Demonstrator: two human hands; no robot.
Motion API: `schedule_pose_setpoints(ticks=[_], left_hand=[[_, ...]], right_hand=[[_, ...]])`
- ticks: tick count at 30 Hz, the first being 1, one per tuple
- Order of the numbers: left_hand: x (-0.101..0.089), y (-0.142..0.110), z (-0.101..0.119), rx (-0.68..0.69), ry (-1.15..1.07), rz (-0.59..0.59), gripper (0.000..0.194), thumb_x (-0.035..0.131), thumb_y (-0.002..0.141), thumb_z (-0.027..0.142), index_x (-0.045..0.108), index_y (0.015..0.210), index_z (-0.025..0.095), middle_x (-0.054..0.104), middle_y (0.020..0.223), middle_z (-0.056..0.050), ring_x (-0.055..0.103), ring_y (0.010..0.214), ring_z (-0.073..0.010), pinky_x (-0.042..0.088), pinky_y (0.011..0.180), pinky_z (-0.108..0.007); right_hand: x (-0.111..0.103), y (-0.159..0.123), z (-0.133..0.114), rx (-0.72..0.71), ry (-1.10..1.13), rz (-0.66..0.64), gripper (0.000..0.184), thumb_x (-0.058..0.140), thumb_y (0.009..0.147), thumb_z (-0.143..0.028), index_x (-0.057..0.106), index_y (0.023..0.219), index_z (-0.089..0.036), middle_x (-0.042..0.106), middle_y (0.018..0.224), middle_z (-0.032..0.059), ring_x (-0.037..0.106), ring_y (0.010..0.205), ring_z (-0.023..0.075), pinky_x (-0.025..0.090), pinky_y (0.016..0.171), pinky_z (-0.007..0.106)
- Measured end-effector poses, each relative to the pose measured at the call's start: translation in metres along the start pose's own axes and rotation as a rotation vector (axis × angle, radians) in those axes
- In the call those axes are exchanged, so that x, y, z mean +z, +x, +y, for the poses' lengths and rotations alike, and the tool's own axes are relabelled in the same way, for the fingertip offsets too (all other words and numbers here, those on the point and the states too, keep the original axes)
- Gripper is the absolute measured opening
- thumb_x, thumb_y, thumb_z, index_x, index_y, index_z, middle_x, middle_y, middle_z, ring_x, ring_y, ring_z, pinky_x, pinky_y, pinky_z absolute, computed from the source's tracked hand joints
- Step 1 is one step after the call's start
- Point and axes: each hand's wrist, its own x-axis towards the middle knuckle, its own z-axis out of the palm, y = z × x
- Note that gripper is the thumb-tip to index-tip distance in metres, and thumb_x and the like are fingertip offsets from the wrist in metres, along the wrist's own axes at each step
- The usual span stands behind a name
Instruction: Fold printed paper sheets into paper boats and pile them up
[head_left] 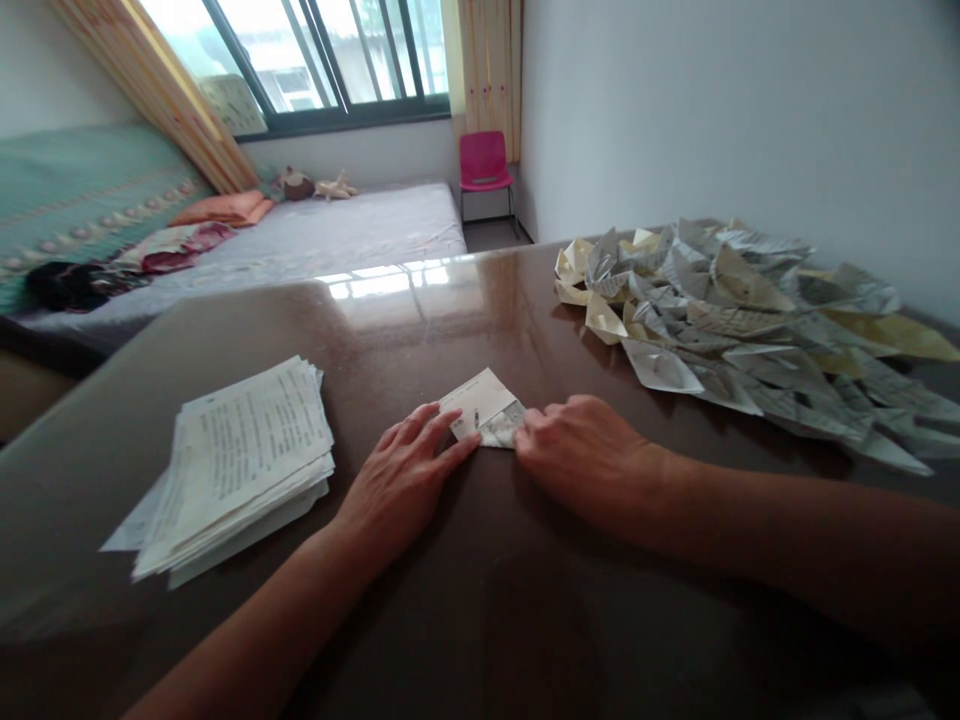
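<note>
A small folded sheet of printed paper (486,405) lies on the brown tabletop (450,600) between my hands, its upper corner pointing away from me. My left hand (405,455) rests on its left side with the fingers stretched out and the thumb at the lower edge. At the right end, the curled fingers of my right hand (581,450) press closed on the paper's corner. Part of that corner is hidden under the fingers.
A stack of printed sheets (247,450) lies to the left. A large heap of folded paper boats (742,310) covers the right side, near the wall. Beyond the table are a bed (382,220) and a pink chair (484,160) below the window.
</note>
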Motion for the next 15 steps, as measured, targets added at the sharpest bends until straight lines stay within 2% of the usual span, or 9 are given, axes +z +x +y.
schedule_pose_setpoints(ticks=[3, 8, 12, 15], left_hand=[[0.007, 0.000, -0.004, -0.029, -0.042, 0.021, 0.044, 0.042, 0.092, 0.015, 0.053, 0.131, 0.032, 0.043, 0.143, -0.010, 0.037, 0.133, -0.0341, 0.042, 0.100, -0.054], [0.010, 0.001, -0.007, -0.032, -0.115, 0.004, 0.041, 0.039, 0.094, 0.017, 0.054, 0.129, 0.032, 0.042, 0.144, -0.007, 0.038, 0.132, -0.0301, 0.041, 0.102, -0.051], [0.002, 0.002, -0.007, -0.079, -0.140, 0.025, 0.036, 0.044, 0.094, 0.029, 0.053, 0.129, 0.029, 0.047, 0.140, -0.006, 0.048, 0.122, -0.0260, 0.045, 0.099, -0.046], [-0.003, 0.001, -0.009, -0.079, -0.114, 0.072, 0.037, 0.049, 0.092, 0.034, 0.053, 0.128, 0.025, 0.053, 0.134, -0.007, 0.049, 0.118, -0.0260, 0.045, 0.097, -0.044]], right_hand=[[0.003, 0.004, -0.004, -0.030, -0.099, 0.162, 0.023, 0.046, 0.089, -0.011, 0.064, 0.103, -0.014, 0.067, 0.095, 0.0128, 0.064, 0.076, 0.0224, 0.044, 0.056, 0.030], [0.018, 0.013, -0.001, -0.071, -0.150, 0.177, 0.018, 0.047, 0.089, -0.010, 0.064, 0.097, -0.013, 0.064, 0.095, 0.0116, 0.060, 0.083, 0.0223, 0.043, 0.057, 0.029], [0.019, 0.023, 0.020, -0.084, -0.161, 0.207, 0.016, 0.049, 0.090, -0.013, 0.065, 0.089, -0.015, 0.064, 0.095, 0.0108, 0.058, 0.088, 0.0238, 0.042, 0.061, 0.029], [0.018, 0.031, 0.043, -0.139, -0.137, 0.268, 0.014, 0.051, 0.090, -0.016, 0.065, 0.090, -0.016, 0.063, 0.095, 0.0091, 0.057, 0.086, 0.0208, 0.041, 0.065, 0.028]])
